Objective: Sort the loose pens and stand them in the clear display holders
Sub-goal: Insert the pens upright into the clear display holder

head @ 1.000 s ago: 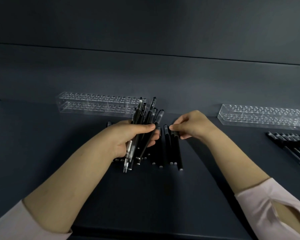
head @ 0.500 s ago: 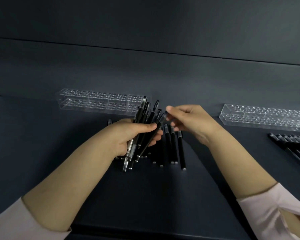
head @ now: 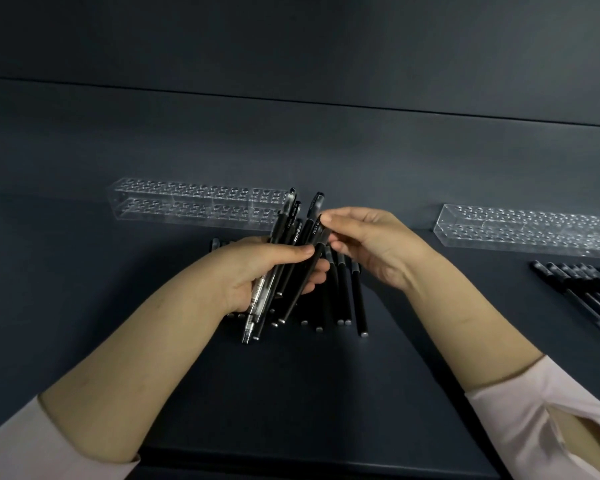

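Holders (two, clear): left holder (head: 201, 206), right holder (head: 527, 230). Left hand (head: 257, 268) grip clamps a pen bundle (head: 284, 230); right hand (head: 371, 244) pinches one pen (head: 315, 232).

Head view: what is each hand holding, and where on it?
The left hand grips a bundle of pens around their middles. The right hand pinches the top end of one pen in that bundle.

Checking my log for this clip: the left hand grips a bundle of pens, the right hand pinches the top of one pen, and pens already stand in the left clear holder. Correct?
Not quite. The head view shows no pens standing in the left clear holder; its holes are bare. The left hand does grip the bundle of pens, and the right hand pinches the top of one pen.
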Demonstrator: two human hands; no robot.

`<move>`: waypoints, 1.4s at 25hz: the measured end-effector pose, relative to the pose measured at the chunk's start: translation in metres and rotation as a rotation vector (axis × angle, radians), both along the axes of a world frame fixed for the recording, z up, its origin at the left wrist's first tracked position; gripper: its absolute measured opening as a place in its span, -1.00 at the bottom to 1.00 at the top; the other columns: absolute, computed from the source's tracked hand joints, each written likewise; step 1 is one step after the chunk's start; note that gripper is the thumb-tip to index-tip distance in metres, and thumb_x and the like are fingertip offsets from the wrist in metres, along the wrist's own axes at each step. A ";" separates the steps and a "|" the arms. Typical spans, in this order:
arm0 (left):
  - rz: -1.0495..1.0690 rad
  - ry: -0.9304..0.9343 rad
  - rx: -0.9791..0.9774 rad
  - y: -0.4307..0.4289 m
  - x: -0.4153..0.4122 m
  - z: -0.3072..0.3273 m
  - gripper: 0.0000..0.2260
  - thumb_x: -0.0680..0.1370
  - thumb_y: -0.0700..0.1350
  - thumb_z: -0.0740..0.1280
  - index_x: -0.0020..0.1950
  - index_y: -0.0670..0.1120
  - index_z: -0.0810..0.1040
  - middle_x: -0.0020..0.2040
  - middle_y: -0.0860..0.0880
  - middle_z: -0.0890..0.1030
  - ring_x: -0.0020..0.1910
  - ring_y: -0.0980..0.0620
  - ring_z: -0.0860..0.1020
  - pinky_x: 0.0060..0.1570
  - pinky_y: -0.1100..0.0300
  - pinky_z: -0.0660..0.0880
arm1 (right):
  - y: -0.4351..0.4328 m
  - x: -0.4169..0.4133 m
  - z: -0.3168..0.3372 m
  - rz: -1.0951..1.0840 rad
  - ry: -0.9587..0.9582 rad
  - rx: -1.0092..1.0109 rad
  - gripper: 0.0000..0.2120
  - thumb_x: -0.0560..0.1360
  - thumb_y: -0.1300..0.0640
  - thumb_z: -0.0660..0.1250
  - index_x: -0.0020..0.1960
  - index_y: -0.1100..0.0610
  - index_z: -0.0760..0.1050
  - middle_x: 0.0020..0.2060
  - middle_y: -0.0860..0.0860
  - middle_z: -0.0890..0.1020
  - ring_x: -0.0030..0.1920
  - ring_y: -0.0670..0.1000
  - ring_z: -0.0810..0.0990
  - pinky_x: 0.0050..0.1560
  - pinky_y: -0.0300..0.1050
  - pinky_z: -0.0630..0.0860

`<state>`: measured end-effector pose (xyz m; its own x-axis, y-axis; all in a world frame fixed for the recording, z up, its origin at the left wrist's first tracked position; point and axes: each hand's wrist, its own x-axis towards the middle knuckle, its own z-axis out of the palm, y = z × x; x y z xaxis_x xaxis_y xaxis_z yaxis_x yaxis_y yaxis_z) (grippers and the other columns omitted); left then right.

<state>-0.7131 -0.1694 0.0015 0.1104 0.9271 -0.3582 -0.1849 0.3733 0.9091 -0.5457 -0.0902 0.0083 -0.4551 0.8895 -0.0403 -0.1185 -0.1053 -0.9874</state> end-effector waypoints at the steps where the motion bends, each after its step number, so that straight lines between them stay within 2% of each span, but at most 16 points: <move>1: -0.005 0.007 -0.001 -0.001 0.000 0.001 -0.73 0.42 -0.12 0.46 0.07 -0.19 0.67 0.03 -0.12 0.71 -0.01 -0.02 0.70 -0.23 0.21 0.62 | 0.000 0.000 0.000 0.000 -0.004 -0.002 -0.97 0.44 0.27 0.42 -0.15 0.17 0.63 -0.33 -0.01 0.67 -0.37 -0.16 0.58 -0.30 -0.37 0.52; 7: 0.092 -0.086 0.043 -0.002 0.001 0.004 -0.79 0.54 -0.21 0.35 0.14 -0.26 0.60 0.00 -0.20 0.71 -0.04 -0.08 0.70 -0.26 0.20 0.63 | 0.019 0.040 0.024 -0.175 0.019 -0.085 -0.96 0.42 0.29 0.43 -0.20 0.19 0.60 -0.42 -0.02 0.65 -0.43 -0.16 0.56 -0.38 -0.39 0.52; 10: 0.066 -0.095 0.072 -0.004 0.000 0.005 -0.77 0.55 -0.21 0.35 0.13 -0.33 0.57 0.02 -0.23 0.70 -0.01 -0.09 0.70 -0.22 0.23 0.63 | 0.028 0.068 0.026 -0.161 -0.137 -0.122 -0.97 0.45 0.29 0.38 -0.17 0.21 0.56 -0.46 -0.03 0.63 -0.50 -0.19 0.54 -0.44 -0.40 0.50; 14: 0.064 -0.106 0.105 -0.004 0.003 0.003 -0.75 0.40 -0.17 0.41 0.02 -0.29 0.61 0.00 -0.24 0.70 -0.05 -0.06 0.70 -0.22 0.21 0.63 | 0.033 0.073 0.013 -0.120 -0.360 -0.125 -0.97 0.47 0.35 0.36 -0.13 0.27 0.55 -0.41 0.05 0.60 -0.52 -0.15 0.51 -0.49 -0.38 0.47; 16: 0.049 -0.090 0.112 -0.005 0.003 0.003 -0.74 0.41 -0.16 0.42 0.04 -0.26 0.62 0.02 -0.22 0.70 -0.03 -0.06 0.70 -0.19 0.19 0.63 | 0.033 0.068 0.007 -0.099 -0.429 -0.110 -0.96 0.49 0.36 0.34 -0.10 0.29 0.56 -0.35 0.08 0.59 -0.47 -0.14 0.52 -0.46 -0.40 0.48; 20: 0.010 -0.089 0.102 -0.006 0.003 0.005 -0.80 0.55 -0.19 0.33 0.13 -0.23 0.61 0.04 -0.21 0.69 -0.02 -0.07 0.70 -0.18 0.16 0.64 | 0.031 0.057 -0.003 -0.094 -0.489 -0.012 -0.86 0.49 0.38 0.34 0.05 0.35 0.56 -0.25 0.10 0.59 -0.25 -0.06 0.57 -0.32 -0.37 0.58; 22: 0.001 -0.097 0.106 -0.006 0.004 0.006 -0.81 0.58 -0.21 0.30 0.15 -0.22 0.60 0.05 -0.22 0.69 -0.02 -0.08 0.70 -0.18 0.16 0.64 | 0.029 0.053 -0.006 -0.087 -0.482 0.022 -0.85 0.46 0.40 0.36 0.03 0.34 0.56 -0.26 0.08 0.58 -0.24 -0.05 0.58 -0.26 -0.31 0.61; 25: 0.003 -0.114 0.117 -0.007 0.007 0.006 -0.81 0.59 -0.22 0.29 0.15 -0.24 0.60 0.05 -0.22 0.69 -0.01 -0.10 0.70 -0.17 0.15 0.64 | 0.028 0.048 -0.007 -0.088 -0.564 0.120 -0.82 0.42 0.41 0.41 0.02 0.34 0.57 -0.29 0.07 0.60 -0.29 -0.07 0.61 -0.27 -0.32 0.60; 28: 0.029 -0.144 0.104 -0.007 0.008 0.005 -0.81 0.54 -0.22 0.35 0.10 -0.27 0.64 0.01 -0.20 0.70 -0.05 -0.09 0.70 -0.19 0.15 0.64 | 0.028 0.047 -0.009 -0.070 -0.641 0.171 -0.78 0.41 0.41 0.43 0.05 0.34 0.57 -0.27 0.10 0.61 -0.28 -0.03 0.61 -0.23 -0.32 0.61; 30: 0.047 -0.149 0.095 -0.007 0.007 0.004 -0.81 0.49 -0.22 0.39 0.05 -0.26 0.68 -0.05 -0.16 0.71 -0.11 -0.05 0.71 -0.21 0.15 0.63 | 0.028 0.046 -0.010 -0.099 -0.636 0.178 -0.82 0.43 0.33 0.44 0.03 0.33 0.58 -0.27 0.10 0.61 -0.28 -0.03 0.61 -0.19 -0.28 0.62; 32: 0.040 -0.137 0.099 -0.006 0.007 0.003 -0.79 0.45 -0.20 0.42 0.04 -0.25 0.68 -0.06 -0.17 0.71 -0.12 -0.03 0.71 -0.21 0.15 0.63 | 0.026 0.042 -0.008 -0.186 -0.616 0.256 -0.84 0.48 0.16 0.42 -0.04 0.26 0.61 -0.27 0.08 0.61 -0.27 -0.02 0.58 -0.15 -0.22 0.62; 35: 0.002 -0.108 0.104 -0.006 0.009 0.003 -0.75 0.40 -0.17 0.44 0.04 -0.25 0.68 -0.01 -0.19 0.71 -0.10 -0.03 0.71 -0.20 0.18 0.62 | 0.020 0.029 0.001 -0.202 -0.288 0.253 -0.80 0.54 0.06 0.34 -0.05 0.20 0.62 -0.20 0.09 0.64 -0.27 -0.05 0.58 -0.26 -0.27 0.57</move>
